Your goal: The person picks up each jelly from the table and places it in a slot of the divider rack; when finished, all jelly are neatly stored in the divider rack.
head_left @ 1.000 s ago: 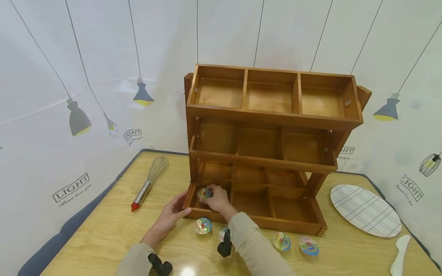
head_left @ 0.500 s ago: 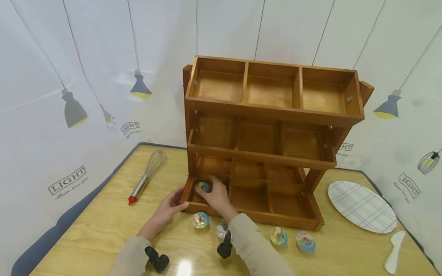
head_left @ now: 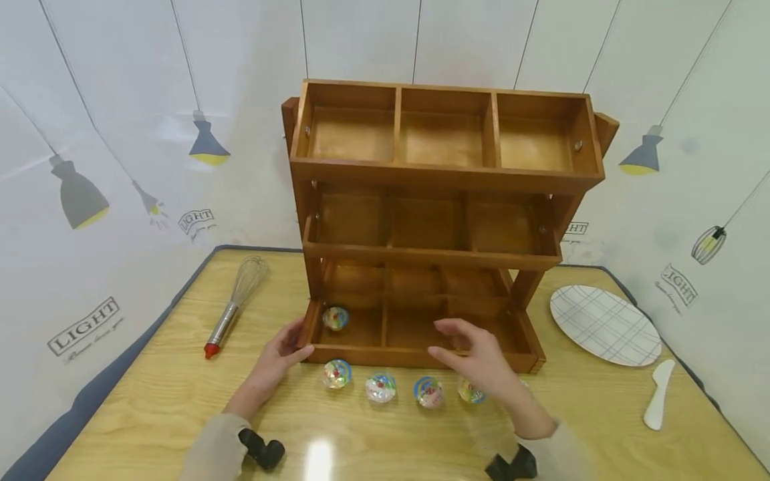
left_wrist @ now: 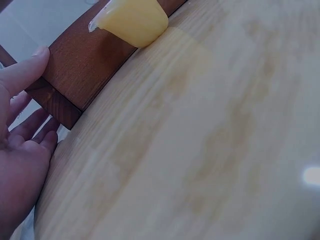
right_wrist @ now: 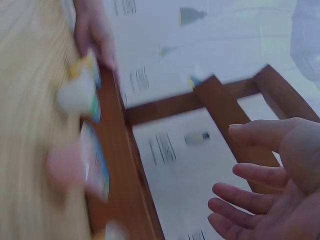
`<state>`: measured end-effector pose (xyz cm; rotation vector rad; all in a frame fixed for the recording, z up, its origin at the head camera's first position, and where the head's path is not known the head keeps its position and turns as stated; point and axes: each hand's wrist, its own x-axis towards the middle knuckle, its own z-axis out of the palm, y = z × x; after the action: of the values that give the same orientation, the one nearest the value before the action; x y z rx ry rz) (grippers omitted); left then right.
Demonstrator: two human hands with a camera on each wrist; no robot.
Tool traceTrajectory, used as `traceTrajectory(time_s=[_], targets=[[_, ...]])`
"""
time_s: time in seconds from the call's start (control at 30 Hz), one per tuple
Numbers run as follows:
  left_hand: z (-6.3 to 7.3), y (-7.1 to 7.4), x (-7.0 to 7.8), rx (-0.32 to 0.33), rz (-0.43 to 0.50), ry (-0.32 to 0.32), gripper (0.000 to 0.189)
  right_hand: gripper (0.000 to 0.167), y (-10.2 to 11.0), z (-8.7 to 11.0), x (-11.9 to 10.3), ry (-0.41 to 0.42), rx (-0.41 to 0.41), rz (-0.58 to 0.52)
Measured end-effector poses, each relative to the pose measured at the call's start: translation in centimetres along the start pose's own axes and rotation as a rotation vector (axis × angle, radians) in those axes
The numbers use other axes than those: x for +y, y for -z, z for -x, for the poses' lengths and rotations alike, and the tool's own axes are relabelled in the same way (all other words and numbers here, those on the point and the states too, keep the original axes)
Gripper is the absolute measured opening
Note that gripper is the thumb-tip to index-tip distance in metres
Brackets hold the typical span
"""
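My left hand (head_left: 273, 364) holds the front left corner of the brown wooden shelf rack (head_left: 421, 361), thumb on the front board and fingers around the side. A jelly cup (head_left: 335, 318) with a printed lid sits in the lowest tier's left compartment. Held-apart thumb and fingers of my right hand (head_left: 481, 357) have nothing between them, in front of the lowest tier at its right half. Below it, a yellow jelly cup (head_left: 471, 391) is partly hidden. More jelly cups line the rack's front: a yellow one (left_wrist: 137, 22), a white one (head_left: 381, 387) and a pink one (right_wrist: 70, 165).
A whisk (head_left: 236, 304) with a red-tipped handle lies left of the rack. On the right are a white checked oval plate (head_left: 604, 325) and a white plastic spreader (head_left: 659, 394). Two upper tiers (head_left: 448, 177) overhang the lowest one. Printed cloth walls stand behind the table.
My right hand has let go of the jelly cup in the lower left compartment and moved right, out of the rack. My left hand stays at the corner. The head view has shifted right.
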<state>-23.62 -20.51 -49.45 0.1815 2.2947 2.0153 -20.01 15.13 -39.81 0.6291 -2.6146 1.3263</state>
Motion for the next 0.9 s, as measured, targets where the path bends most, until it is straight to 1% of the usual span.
traceTrajectory(time_s=[0.07,0.17,0.23,0.3,0.33,0.4,0.5,0.6,0.73,0.83,0.9], targets=[[-0.2,0.0,0.2,-0.003,0.002,-0.015,0.067,0.043,2.4,1.7,1.6,-0.021,0.036,0.092],[-0.2,-0.1,0.3,-0.006,0.015,-0.029,0.067,0.045,5.2,4.3,4.4,-0.092,0.072,0.203],[0.0,-0.2,0.2,-0.005,0.016,-0.025,0.068,0.045,6.6,5.8,6.1,-0.148,0.083,0.249],[0.1,-0.2,0.2,-0.005,0.013,-0.015,0.069,0.044,7.3,7.1,7.4,-0.209,0.07,0.255],[0.2,-0.2,0.3,-0.004,0.007,-0.012,0.069,0.044,7.5,7.6,7.9,-0.225,0.061,0.25],[0.1,-0.1,0.4,-0.003,-0.002,-0.011,0.069,0.048,7.5,8.4,8.7,-0.258,0.028,0.199],[0.3,0.1,0.4,0.011,-0.005,-0.005,0.069,0.059,6.9,8.7,9.4,-0.27,-0.03,0.085],[0.3,0.1,0.5,0.013,-0.011,0.001,0.069,0.067,6.2,8.9,9.6,-0.279,-0.046,-0.003],[0.3,-0.1,0.5,-0.002,-0.009,0.003,0.07,0.06,5.7,9.1,9.6,-0.286,-0.048,-0.042],[0.3,-0.2,0.6,-0.003,0.002,0.005,0.069,0.053,5.6,9.0,9.6,-0.283,-0.041,-0.043],[0.2,-0.2,0.7,-0.001,0.002,0.002,0.069,0.05,5.5,8.9,9.6,-0.275,-0.022,-0.033]])
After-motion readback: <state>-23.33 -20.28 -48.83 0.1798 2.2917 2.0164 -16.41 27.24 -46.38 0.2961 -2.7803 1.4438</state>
